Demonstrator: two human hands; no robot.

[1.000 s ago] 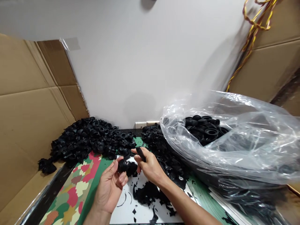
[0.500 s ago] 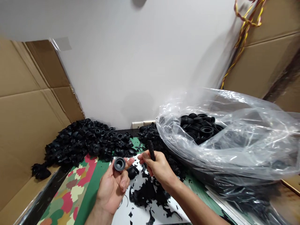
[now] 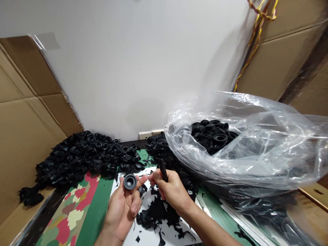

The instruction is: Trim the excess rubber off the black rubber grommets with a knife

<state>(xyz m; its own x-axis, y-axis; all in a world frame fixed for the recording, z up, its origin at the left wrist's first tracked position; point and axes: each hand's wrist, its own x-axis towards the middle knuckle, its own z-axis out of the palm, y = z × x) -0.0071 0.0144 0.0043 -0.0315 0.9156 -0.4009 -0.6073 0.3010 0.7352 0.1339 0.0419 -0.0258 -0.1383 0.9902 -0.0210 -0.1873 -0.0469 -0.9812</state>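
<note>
My left hand, palm up, holds a round black rubber boot between thumb and fingers, its open ring facing me. My right hand is closed around a dark pen-like tool that points upward; its working end is hidden. The fingertips of both hands are close together, just right of the rubber boot. Below them, black rubber scraps lie scattered on a white sheet. Another black piece, partly covered, sits behind my left fingers.
A heap of black rubber pieces is piled at the back left against cardboard. To the right, a clear plastic bag holds more ribbed black rubber boots. Twisted yellow-red wire hangs at the upper right.
The whole view has shifted, so the surroundings appear further left. My right hand has come slightly nearer the left fingertips. Both hands keep hold of the same things.
</note>
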